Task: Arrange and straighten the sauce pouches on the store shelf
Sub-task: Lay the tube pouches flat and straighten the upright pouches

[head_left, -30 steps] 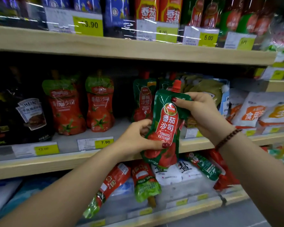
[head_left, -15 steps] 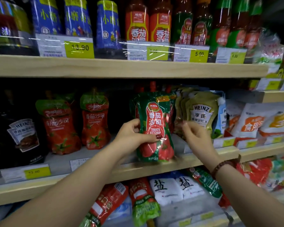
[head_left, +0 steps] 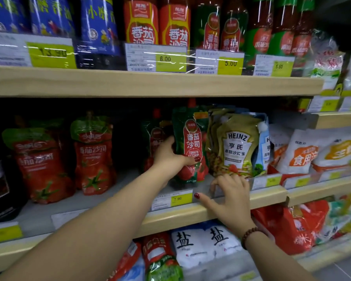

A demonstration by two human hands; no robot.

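Green ketchup pouch [head_left: 190,145] stands upright at frame centre, pinched by the left hand [head_left: 168,157]. Right hand [head_left: 230,196], grip spread and holding nothing, rests on the shelf edge [head_left: 267,196] below the salad dressing pouch [head_left: 236,147].

bare forearms, red-painted nails, a brown beaded bracelet [head_left: 249,235] on the right wrist.

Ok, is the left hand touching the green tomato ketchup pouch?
Touching. The head view shows the left hand gripping the green ketchup pouch, thumb pressed across its front.
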